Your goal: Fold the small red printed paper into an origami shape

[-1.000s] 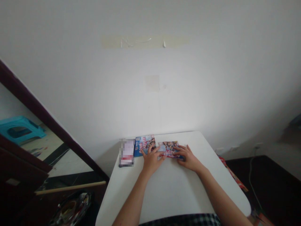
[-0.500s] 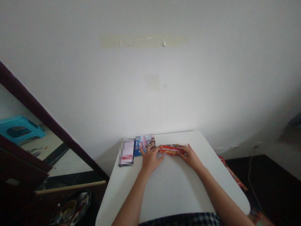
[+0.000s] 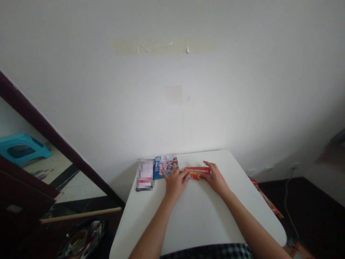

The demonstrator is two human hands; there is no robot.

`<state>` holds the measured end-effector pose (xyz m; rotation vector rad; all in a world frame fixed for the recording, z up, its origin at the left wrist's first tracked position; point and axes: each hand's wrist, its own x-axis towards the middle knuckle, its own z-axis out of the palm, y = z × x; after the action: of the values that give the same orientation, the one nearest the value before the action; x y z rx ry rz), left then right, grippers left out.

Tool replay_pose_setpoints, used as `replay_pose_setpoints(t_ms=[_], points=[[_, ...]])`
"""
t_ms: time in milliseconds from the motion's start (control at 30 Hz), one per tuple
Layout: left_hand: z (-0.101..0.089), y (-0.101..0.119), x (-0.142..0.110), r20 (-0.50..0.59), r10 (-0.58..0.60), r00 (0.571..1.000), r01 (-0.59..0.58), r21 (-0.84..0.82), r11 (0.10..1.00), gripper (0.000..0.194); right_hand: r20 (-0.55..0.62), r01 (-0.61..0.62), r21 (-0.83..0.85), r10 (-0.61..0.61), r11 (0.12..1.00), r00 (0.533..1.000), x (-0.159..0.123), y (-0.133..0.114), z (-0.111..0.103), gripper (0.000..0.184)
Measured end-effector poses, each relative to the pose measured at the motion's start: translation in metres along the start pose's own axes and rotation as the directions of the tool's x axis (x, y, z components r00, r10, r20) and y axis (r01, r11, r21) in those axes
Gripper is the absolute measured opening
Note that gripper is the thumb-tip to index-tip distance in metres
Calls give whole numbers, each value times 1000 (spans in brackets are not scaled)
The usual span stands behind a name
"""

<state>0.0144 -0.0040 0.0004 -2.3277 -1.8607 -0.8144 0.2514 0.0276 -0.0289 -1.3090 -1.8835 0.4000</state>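
A red folded leaflet [image 3: 196,172] lies flat near the far edge of the white table [image 3: 199,216]. My left hand [image 3: 174,181] rests at its left end, fingers stretched out and pressing on it. My right hand [image 3: 215,177] lies over its right end, fingers spread flat. A blue printed leaflet [image 3: 165,165] lies just left of my left hand, touching its fingers.
A blurred-out dark-edged phone or card [image 3: 145,175] lies at the table's far left corner. A white wall stands right behind the table. A turquoise stool [image 3: 21,149] and a dark door frame are at left; a red packet [image 3: 265,199] hangs off the right edge.
The colourful leaflet under my hands has been folded over, so a narrow red strip now shows. Both hands shifted slightly and now press flat on it.
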Motion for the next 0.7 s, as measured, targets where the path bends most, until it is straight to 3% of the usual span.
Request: replay_pose_setpoints(t_ms=[133, 333, 700], points=[[-1, 0, -1, -6, -2, 1000, 2, 6, 1000, 22, -27, 43, -6, -43, 999, 999, -1, -1, 0, 42], [-1, 1, 0, 2, -7, 1000, 7, -5, 1000, 23, 30, 81, 0, -81, 997, 996, -1, -1, 0, 20], [3, -1, -1, 112, 66, 992, -66, -12, 998, 36, 20, 127, -108, -125, 986, 992, -2, 2, 1, 18]])
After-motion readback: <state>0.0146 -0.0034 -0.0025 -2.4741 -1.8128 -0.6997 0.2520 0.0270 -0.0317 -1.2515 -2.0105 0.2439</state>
